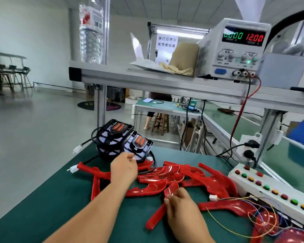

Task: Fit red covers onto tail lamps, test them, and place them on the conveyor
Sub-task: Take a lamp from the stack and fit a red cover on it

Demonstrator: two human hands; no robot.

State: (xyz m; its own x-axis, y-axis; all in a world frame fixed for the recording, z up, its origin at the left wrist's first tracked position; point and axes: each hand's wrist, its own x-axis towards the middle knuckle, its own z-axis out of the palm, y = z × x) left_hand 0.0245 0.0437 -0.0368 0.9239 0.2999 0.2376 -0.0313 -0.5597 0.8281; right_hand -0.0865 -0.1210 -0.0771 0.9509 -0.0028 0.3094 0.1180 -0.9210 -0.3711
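Note:
Two black tail lamps point(123, 141) with chrome and orange insets lie stacked at the far left of the green mat, their cables and white plugs trailing. My left hand point(124, 168) reaches to the nearer lamp's front edge, fingers curled at it. A heap of red covers point(179, 174) spreads across the mat's middle. My right hand point(180, 203) grips one long red cover point(162, 207) near its middle, lifted slightly off the mat.
A white button box point(270, 190) with coloured push buttons sits at the right, loose thin wires point(253, 218) in front of it. A power supply point(235, 48) reading 12.00 stands on the upper shelf. The green conveyor point(288, 155) runs behind at right.

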